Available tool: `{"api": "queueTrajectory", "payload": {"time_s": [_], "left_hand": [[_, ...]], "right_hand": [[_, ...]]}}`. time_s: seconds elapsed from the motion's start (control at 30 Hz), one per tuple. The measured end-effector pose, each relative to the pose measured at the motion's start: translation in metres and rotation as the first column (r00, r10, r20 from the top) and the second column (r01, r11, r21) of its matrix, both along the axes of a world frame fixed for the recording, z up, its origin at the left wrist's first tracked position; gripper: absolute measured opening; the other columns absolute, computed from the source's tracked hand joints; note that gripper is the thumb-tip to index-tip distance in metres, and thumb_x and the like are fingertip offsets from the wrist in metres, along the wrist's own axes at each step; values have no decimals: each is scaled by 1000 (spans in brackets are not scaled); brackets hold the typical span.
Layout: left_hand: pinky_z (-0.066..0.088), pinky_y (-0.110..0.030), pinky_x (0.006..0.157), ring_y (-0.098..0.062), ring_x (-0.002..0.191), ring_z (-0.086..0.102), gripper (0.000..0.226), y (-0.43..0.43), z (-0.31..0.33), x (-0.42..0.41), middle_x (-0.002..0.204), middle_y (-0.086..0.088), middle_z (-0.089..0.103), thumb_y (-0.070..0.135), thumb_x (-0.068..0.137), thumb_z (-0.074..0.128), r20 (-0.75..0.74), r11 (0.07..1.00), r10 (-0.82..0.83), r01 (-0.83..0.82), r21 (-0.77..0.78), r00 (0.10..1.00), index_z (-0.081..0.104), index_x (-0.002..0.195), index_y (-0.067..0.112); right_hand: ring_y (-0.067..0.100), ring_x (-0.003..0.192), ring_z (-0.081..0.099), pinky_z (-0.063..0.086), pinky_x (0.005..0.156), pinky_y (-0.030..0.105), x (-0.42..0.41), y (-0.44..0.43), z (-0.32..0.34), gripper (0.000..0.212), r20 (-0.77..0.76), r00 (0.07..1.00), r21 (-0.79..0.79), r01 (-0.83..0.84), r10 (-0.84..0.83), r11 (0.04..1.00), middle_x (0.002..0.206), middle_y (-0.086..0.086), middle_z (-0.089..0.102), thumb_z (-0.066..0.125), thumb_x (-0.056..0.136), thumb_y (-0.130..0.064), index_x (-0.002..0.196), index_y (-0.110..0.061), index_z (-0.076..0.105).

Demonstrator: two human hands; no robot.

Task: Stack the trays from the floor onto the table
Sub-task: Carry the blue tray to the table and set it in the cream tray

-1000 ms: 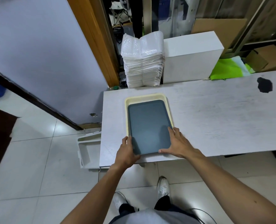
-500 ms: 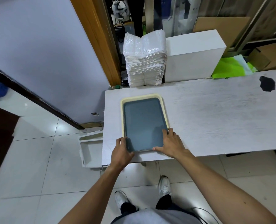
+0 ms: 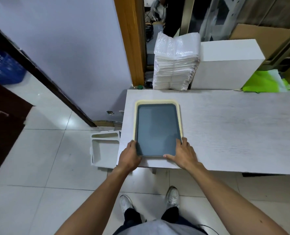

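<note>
Dark tray (image 3: 157,129) now nests square in cream tray (image 3: 157,101), stacked; left grip (image 3: 129,154) clasps corner, right grip (image 3: 183,152) presses flat.

The dark grey tray (image 3: 157,129) in front of you looks like smooth plastic with a faint sheen. The cream tray (image 3: 157,101) under it is duller plastic. Your table (image 3: 225,126) is whitewashed wood grain, matt. At twelve o'clock the stack of mailers (image 3: 176,65) is crinkled glossy film, and the white block (image 3: 225,65) at one o'clock is matt. The floor tiles (image 3: 47,158) at eight o'clock are glossy.
</note>
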State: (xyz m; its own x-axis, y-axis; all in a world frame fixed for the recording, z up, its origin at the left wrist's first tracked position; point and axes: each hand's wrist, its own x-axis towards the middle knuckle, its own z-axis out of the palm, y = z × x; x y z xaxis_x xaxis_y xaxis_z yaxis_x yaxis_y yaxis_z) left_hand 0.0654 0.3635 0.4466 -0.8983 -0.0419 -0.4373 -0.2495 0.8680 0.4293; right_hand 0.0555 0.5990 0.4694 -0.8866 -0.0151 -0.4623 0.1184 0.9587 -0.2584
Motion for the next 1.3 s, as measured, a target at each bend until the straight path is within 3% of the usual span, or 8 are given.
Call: {"api": "queueTrajectory", "payload": {"time_s": [0.13,0.57,0.73,1.03,1.17,1.3], "left_hand": [[41,-41,112,-28,138,47,77,-2,-5,1,160,-4,36,23,90,72,10,1000,1,-1,-15,1000,30,154,14],[33,-38,116,-23,148,34,77,-16,5,1,167,0,21,31,96,64,9,998,-65,65,-4,998,22,159,19],[34,-37,114,-25,143,41,65,-25,19,-2,163,-4,30,37,101,53,-47,1000,-22,23,19,999,26,158,16],[42,-41,109,-29,131,54,62,-59,39,-1,155,-9,44,37,101,52,-95,996,77,-73,50,992,31,156,18],[48,-40,100,-31,124,58,52,-79,42,5,142,-7,59,35,100,53,-103,990,123,-114,81,987,41,149,19],[47,-40,101,-32,125,57,54,-102,47,8,143,-9,58,36,102,49,-101,987,152,-144,76,983,38,151,17]], "right_hand": [[33,136,38,37,111,40,0,-3,1,98,19,1000,27,3,-3,1000,153,16,24,62,81,-73,150,-9,31],[31,139,35,33,112,40,-2,-2,8,92,11,1000,55,21,-21,998,154,15,28,51,85,-75,147,-9,38],[31,140,34,33,112,38,-7,-14,15,72,-76,997,40,15,-12,999,154,16,29,44,98,-60,145,-6,40],[31,131,43,39,109,41,-24,-73,25,67,-128,981,3,-144,143,990,144,14,39,47,98,-55,144,-7,41],[32,128,45,39,107,41,-29,-102,24,63,-124,973,-8,-196,194,980,141,15,41,47,99,-52,143,-7,42],[32,128,46,40,108,42,-30,-132,19,61,-109,962,-19,-253,249,967,140,16,43,47,99,-50,141,-7,43]]}}
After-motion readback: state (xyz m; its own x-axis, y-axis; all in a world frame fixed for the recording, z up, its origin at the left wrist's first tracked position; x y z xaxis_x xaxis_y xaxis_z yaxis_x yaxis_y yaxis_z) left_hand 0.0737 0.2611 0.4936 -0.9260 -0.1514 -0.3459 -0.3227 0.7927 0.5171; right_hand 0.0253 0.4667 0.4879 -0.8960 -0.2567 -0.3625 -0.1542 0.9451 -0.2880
